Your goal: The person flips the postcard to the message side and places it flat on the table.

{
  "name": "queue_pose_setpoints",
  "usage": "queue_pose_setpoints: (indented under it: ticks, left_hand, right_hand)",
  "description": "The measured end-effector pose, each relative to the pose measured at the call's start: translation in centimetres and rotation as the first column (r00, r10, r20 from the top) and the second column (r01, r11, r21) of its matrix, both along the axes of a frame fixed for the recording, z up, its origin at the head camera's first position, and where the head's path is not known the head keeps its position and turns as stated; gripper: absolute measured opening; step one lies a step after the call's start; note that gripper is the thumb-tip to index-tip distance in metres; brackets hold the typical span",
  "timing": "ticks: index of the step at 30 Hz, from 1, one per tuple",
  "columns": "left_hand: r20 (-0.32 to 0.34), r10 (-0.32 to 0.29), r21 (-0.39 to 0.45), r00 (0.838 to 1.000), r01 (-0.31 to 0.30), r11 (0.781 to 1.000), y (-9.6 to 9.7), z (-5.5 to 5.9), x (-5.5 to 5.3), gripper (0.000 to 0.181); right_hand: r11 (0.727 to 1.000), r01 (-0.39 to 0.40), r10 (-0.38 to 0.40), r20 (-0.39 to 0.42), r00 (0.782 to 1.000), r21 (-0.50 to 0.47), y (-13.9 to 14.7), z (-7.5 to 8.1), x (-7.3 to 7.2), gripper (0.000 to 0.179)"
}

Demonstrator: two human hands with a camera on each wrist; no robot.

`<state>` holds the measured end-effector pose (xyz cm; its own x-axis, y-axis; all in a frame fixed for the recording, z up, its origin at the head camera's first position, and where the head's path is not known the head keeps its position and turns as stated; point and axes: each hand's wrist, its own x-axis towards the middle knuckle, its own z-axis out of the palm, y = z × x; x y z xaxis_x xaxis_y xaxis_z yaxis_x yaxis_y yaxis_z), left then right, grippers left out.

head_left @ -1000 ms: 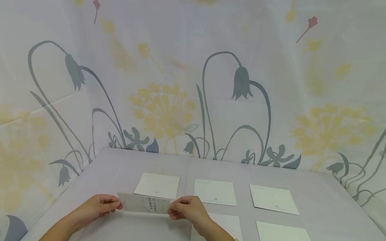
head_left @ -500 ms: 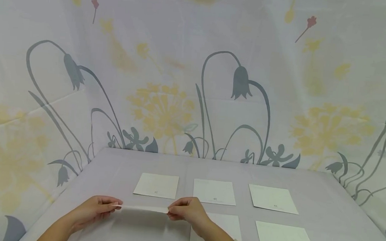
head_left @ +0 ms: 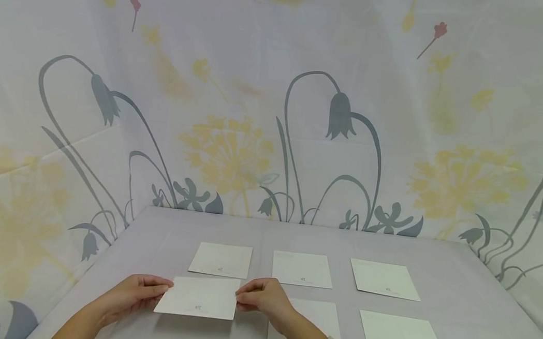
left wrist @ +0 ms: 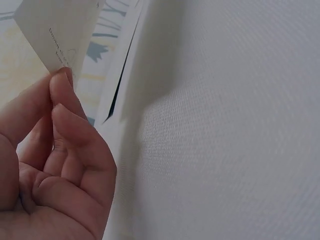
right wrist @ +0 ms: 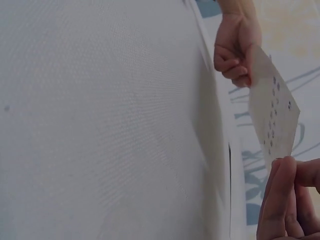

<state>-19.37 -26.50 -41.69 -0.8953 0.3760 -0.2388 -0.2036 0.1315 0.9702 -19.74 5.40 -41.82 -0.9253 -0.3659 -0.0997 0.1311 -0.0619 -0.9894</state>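
A white card (head_left: 200,296) is held up between both hands, tilted, its near side a little above the table. A small dark mark shows near its front edge in the head view. My left hand (head_left: 140,296) pinches its left side between thumb and fingers. At the opposite side, the thumb and fingertips of my right hand (head_left: 265,300) pinch the card. Both wrist views show its underside (right wrist: 274,105), which bears dark printing. In the left wrist view the pinched corner of the card (left wrist: 57,35) sits at the fingertips.
Three white cards, the left (head_left: 221,260), middle (head_left: 303,269) and right (head_left: 385,279), lie in a back row on the pale table (head_left: 155,235). Two more, one (head_left: 306,317) partly under the right arm and one (head_left: 403,338) farther right, lie in front. A flowered cloth (head_left: 258,85) hangs behind.
The held card has turned between the hands: its printed side faced the head camera, then it stood edge-on, and now its mostly blank side faces up. Both hands stay nearly in place.
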Motion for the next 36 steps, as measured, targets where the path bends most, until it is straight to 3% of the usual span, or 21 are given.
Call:
queue_pose_setpoints:
  ticks: [11,21,36]
  left_hand:
    - [-0.019,0.079,-0.061,0.997,-0.08,0.995,0.9,0.0,0.1,0.052]
    - [-0.113,0.091,-0.193,0.989,-0.112,0.975,1.6,-0.9,0.5,0.048]
    - [-0.133,0.087,-0.302,0.987,-0.124,0.945,2.2,-1.1,0.8,0.039]
  right_hand:
    - [0.985,0.106,-0.105,-0.016,0.994,0.14,-0.4,-0.4,0.5,0.023]
    - [0.979,0.106,-0.104,-0.024,0.994,0.176,-0.6,-0.6,1.2,0.031]
    - [0.955,0.053,-0.039,-0.054,0.998,0.291,-0.5,-0.8,1.3,0.037]
